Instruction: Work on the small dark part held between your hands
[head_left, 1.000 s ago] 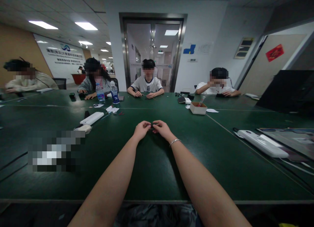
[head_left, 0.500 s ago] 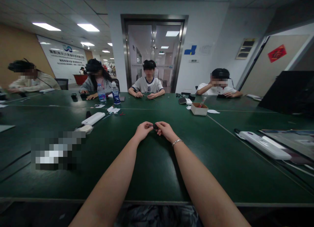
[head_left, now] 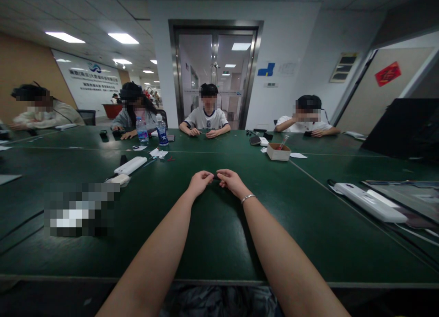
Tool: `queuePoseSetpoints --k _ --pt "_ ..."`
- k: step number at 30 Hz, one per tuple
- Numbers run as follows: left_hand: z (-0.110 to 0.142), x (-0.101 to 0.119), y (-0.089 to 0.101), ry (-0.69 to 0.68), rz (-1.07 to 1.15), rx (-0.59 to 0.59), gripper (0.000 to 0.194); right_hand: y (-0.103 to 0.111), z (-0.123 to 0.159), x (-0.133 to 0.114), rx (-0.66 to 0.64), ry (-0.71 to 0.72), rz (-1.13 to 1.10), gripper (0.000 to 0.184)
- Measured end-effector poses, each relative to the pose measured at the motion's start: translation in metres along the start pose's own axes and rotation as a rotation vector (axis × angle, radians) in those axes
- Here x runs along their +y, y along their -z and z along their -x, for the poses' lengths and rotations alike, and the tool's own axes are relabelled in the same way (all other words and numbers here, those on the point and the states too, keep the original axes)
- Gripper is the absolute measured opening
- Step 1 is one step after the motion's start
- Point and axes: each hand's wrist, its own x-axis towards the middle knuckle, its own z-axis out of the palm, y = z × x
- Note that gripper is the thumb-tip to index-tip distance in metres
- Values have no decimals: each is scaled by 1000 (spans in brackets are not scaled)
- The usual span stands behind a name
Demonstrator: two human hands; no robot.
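Between my two hands, just above the green table (head_left: 219,225), is a small black object (head_left: 216,177), too small and too covered by fingers to name. My left hand (head_left: 200,182) pinches its left end between thumb and fingers. On the other side my right hand (head_left: 231,180) grips it, the fingers curled in; a silver bracelet (head_left: 248,198) circles that wrist. Most of the object is hidden behind the fingertips.
A small box (head_left: 278,152) with a tube-like item stands ahead to the right. White power strips lie left (head_left: 131,165) and right (head_left: 370,202). Two bottles (head_left: 162,131) and paper scraps (head_left: 158,153) are farther off. Several people in headsets sit across the table.
The black object shows less between my fingers and looks flatter now. My right fingertips have shifted slightly to the left; my arms stay in place.
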Motion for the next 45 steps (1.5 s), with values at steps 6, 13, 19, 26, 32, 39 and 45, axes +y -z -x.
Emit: queuePoseSetpoints --k 6,13,19,26,32,39,45 --pt "1 1 -1 0 17 5 20 0 4 -5 -6 -68 -134 17" --pt "2 3 -2 -8 24 0 17 0 6 -8 -14 -78 -212 9" --pt "3 3 0 -18 7 -1 17 1 6 -8 -22 -85 -215 14" --pt "3 2 0 -33 -38 23 22 5 6 -7 -27 -98 -194 25" --pt "4 4 0 -12 -43 42 20 5 7 -7 -41 -104 -221 27" --pt "0 1 1 11 -35 40 27 5 6 -6 -58 -99 -219 24" --pt "-2 -4 2 -5 -95 29 32 6 7 -7 -85 -98 -209 24"
